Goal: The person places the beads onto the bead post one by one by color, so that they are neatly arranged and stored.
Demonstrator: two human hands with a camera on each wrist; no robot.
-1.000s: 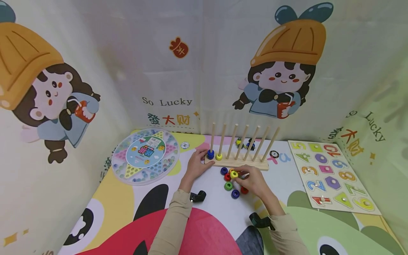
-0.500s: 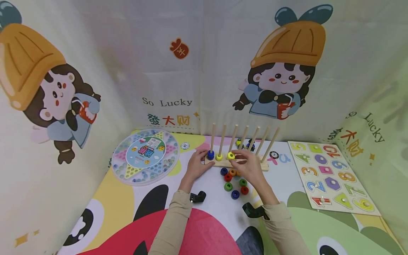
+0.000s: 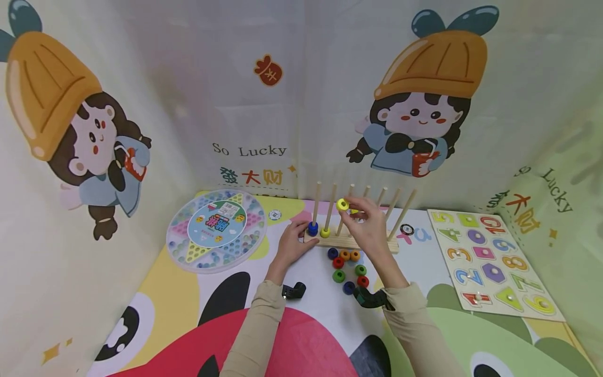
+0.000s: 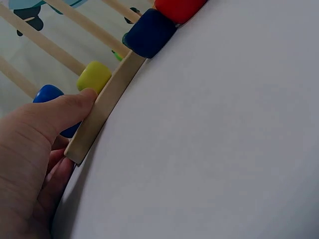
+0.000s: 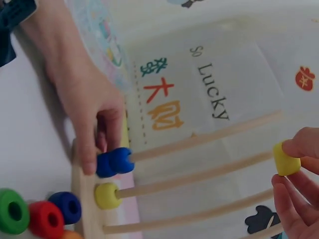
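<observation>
A colourful play mat point(image 3: 155, 293) is covering the floor, and everything here is sitting around the wooden peg rack point(image 3: 350, 242) near its far edge. To the left of the rack a round marble game board point(image 3: 215, 230) is lying flat, well apart from it. To the right of the rack a number puzzle board point(image 3: 490, 262) is lying flat, also well apart.

The rack itself is standing with its row of thin pegs pointing up and slightly away. A blue ring point(image 3: 313, 228) is sitting at the foot of the leftmost peg, and a yellow ring on the rack point(image 3: 325, 232) is sitting at the foot of the next peg. Just in front of the rack, loose rings point(image 3: 348, 268) in blue, red, orange and green are lying in a small cluster on the mat.

The left hand point(image 3: 292, 242) is gripping the left end of the rack's base, thumb pressing on its front edge and fingers curling round behind, close to the blue ring; the left wrist view is showing the thumb point(image 4: 75, 107) laid against the wood. The right hand point(image 3: 368, 225) is hovering above the rack, raised near the top of the third peg, and its fingertips point(image 5: 299, 147) are pinching a yellow ring point(image 3: 342, 204). That ring is being held in the air just beside the peg's tip, and I cannot tell whether it is threaded on yet.
</observation>
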